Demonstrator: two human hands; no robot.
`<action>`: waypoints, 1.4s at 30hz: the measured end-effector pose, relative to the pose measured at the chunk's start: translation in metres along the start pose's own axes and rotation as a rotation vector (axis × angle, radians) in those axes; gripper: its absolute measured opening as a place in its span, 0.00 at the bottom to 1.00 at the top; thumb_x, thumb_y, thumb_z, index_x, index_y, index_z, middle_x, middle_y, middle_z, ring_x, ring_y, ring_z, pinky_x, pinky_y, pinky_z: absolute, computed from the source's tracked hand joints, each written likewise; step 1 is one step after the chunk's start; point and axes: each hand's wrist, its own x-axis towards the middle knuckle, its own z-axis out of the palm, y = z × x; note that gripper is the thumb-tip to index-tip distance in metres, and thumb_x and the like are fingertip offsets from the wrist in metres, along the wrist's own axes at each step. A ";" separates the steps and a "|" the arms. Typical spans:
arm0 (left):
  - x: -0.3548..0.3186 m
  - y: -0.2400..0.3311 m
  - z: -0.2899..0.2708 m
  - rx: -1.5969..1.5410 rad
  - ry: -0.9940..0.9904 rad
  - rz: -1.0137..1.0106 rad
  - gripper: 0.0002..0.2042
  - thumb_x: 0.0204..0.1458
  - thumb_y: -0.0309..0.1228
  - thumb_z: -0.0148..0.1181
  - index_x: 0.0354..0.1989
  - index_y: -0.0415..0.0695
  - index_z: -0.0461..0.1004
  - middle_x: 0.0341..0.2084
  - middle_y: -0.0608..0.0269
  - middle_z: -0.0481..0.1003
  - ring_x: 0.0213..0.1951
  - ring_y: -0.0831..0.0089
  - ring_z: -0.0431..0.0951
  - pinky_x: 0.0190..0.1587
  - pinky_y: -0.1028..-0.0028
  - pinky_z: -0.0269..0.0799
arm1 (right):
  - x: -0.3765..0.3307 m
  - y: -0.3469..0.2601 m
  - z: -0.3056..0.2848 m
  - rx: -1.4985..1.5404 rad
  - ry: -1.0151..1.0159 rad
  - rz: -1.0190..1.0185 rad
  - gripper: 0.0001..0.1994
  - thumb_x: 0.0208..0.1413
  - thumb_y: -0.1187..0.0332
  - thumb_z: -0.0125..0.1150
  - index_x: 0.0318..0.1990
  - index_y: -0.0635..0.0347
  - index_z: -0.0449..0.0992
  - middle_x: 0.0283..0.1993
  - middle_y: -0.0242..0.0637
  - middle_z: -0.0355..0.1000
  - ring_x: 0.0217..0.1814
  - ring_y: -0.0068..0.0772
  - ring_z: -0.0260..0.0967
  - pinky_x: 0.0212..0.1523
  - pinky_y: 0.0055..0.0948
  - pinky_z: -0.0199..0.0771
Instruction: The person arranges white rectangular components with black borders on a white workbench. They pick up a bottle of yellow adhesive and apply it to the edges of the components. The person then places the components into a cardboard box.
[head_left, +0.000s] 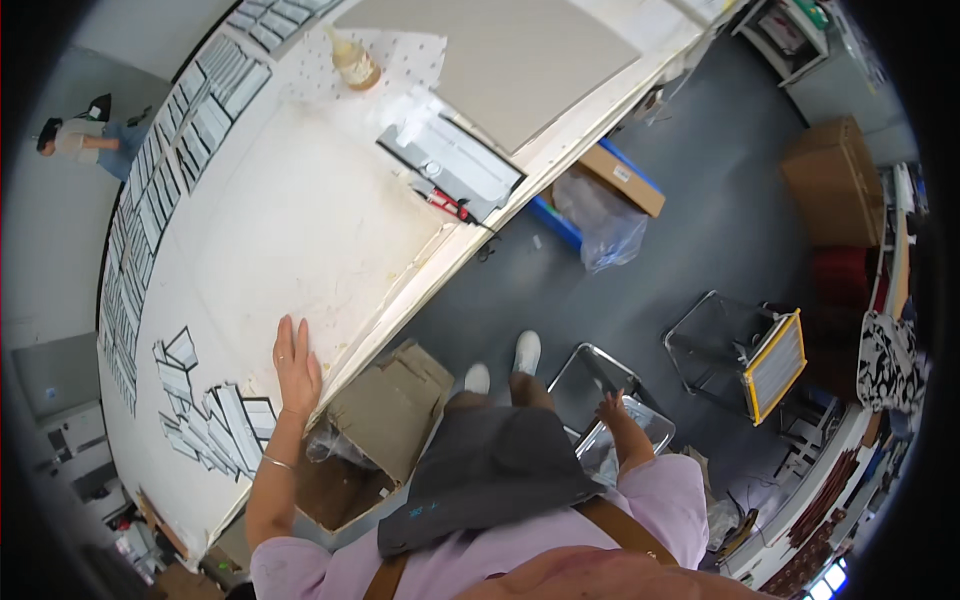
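Note:
My left hand [296, 368] lies flat on the white worktable [300, 220] close to its front edge, fingers stretched out, holding nothing. Just left of it is a loose pile of grey-white strips with black edges [228, 425]. To my right, low beside my legs, my right hand [612, 408] is at the edge of a metal-framed stool [655, 425], fingers curled as if round it; the exact contact is small and partly hidden. Further along the table lie a grey panel [455, 165], a red-handled tool [442, 201] and a bottle of amber liquid [355, 65].
Rows of similar strips [150, 200] line the table's far side. Below the front edge stand an open cardboard box [400, 385] and a blue bin with plastic wrap [600, 225]. Another stool with a yellow-edged seat [775, 368] is at the right. A person [90, 140] is beyond the table.

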 end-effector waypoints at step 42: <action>0.002 -0.039 0.031 -0.185 -0.055 -0.073 0.30 0.48 0.26 0.50 0.65 0.39 0.63 0.68 0.35 0.51 0.68 0.38 0.52 0.67 0.46 0.49 | 0.175 0.122 -0.406 0.697 0.193 -0.155 0.14 0.59 0.66 0.58 0.50 0.61 0.76 0.43 0.40 0.77 0.46 0.35 0.73 0.51 0.35 0.71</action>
